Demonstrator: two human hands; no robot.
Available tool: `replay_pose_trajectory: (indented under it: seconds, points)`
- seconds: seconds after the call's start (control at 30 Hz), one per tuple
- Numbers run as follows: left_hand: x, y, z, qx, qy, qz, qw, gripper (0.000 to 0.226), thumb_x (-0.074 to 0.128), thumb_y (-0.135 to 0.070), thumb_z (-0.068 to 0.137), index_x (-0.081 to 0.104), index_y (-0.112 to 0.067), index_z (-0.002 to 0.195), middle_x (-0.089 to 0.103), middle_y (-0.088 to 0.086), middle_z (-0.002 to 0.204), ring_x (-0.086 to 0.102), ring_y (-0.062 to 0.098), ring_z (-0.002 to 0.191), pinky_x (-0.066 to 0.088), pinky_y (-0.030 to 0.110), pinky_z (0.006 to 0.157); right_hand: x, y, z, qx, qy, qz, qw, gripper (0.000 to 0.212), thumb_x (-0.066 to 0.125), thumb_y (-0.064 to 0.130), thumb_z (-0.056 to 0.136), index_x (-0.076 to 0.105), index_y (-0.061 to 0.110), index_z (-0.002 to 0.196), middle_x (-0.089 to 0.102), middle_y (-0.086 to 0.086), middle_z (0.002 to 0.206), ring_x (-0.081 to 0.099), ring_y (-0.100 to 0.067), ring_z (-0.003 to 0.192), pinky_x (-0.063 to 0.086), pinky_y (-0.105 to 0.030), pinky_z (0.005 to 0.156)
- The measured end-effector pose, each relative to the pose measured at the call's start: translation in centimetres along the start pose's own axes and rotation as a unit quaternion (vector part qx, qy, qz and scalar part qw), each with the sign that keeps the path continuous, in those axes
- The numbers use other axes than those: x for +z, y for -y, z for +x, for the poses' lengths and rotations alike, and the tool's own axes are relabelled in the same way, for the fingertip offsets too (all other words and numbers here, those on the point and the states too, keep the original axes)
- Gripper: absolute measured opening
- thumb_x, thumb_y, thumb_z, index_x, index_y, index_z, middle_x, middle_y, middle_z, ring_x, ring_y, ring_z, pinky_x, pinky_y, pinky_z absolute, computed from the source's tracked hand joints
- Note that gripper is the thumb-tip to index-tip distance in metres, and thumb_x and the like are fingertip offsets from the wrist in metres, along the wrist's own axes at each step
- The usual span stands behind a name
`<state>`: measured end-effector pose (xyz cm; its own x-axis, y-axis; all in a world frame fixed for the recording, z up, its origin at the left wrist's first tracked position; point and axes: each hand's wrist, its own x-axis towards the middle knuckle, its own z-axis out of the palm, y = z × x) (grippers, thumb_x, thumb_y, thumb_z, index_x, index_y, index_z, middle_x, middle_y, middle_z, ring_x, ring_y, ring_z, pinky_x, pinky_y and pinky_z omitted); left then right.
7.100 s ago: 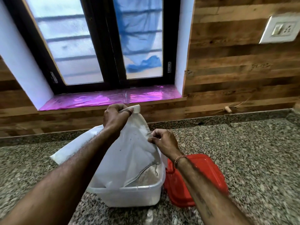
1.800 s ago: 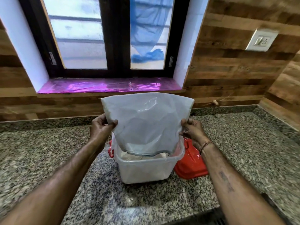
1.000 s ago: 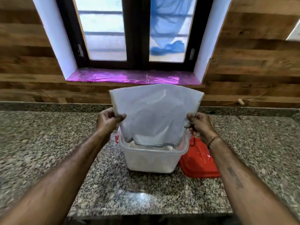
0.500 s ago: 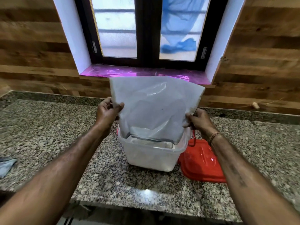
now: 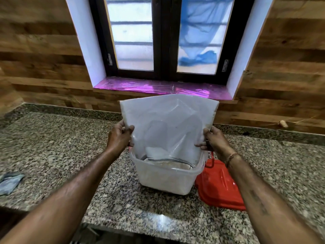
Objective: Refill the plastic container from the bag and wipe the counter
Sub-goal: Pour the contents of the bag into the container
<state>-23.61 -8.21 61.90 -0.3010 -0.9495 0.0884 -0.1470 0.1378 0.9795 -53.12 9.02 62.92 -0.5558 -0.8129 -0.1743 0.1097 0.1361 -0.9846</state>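
A translucent white plastic bag (image 5: 168,124) hangs upside down with its mouth inside a clear plastic container (image 5: 165,178) on the granite counter (image 5: 52,147). My left hand (image 5: 119,136) grips the bag's left edge and my right hand (image 5: 213,140) grips its right edge, both just above the container's rim. Pale contents show at the bottom of the container below the bag's mouth. The container's red lid (image 5: 218,187) lies flat on the counter, touching the container's right side.
A grey-blue cloth (image 5: 9,181) lies at the counter's far left. The counter's front edge runs just below the container. A window with a pink-lined sill (image 5: 158,88) and a wood-panelled wall stand behind. A small cork-like item (image 5: 283,123) rests on the back ledge.
The bag was turned from a tilted pour to upright over the container, held at both side edges. Since half a second ago the hands barely moved; the view shifted, so the cloth shows more.
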Motion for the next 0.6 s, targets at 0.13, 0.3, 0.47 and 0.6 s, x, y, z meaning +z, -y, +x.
replay_pose_trajectory:
  seconds: [0.13,0.3,0.47,0.6]
  points:
    - [0.0,-0.8,0.5,0.03,-0.007,0.017,0.999,0.027,0.055,-0.039,0.102,0.06,-0.022,0.123,0.073,0.006,0.1,0.071,0.024,0.079,0.06,0.04,0.056,0.0,0.0,-0.1,0.016,0.017,-0.027,0.999,0.02,0.038,0.027,0.109,0.051,0.019,0.123,0.068,-0.01,0.098,0.074,-0.022,0.055,0.057,-0.024,0.043]
    - [-0.1,-0.5,0.3,-0.012,0.054,-0.056,0.997,0.01,0.064,-0.014,0.099,0.061,-0.009,0.107,0.072,0.013,0.09,0.069,0.021,0.075,0.06,0.028,0.064,-1.0,-0.2,0.5,0.015,0.033,-0.022,0.999,0.011,0.055,0.008,0.102,0.062,0.001,0.108,0.065,-0.015,0.083,0.072,-0.012,0.057,0.06,-0.02,0.054]
    - [-0.3,0.2,0.2,-0.018,0.044,-0.005,0.999,0.02,0.074,-0.004,0.087,0.071,-0.007,0.107,0.077,0.01,0.101,0.074,0.027,0.096,0.062,0.044,0.085,-1.0,0.5,0.2,0.007,0.054,-0.052,0.997,0.021,0.049,0.011,0.105,0.055,0.007,0.126,0.063,-0.021,0.094,0.077,-0.026,0.07,0.061,-0.026,0.056]
    - [0.0,0.5,0.6,-0.015,-0.02,0.016,1.0,0.012,0.072,-0.024,0.093,0.067,-0.023,0.103,0.077,0.006,0.101,0.076,0.026,0.088,0.064,0.048,0.068,-0.3,1.3,0.3,-0.014,0.028,-0.081,0.996,0.023,0.044,0.019,0.108,0.047,0.016,0.13,0.064,-0.021,0.102,0.076,-0.032,0.067,0.06,-0.03,0.051]
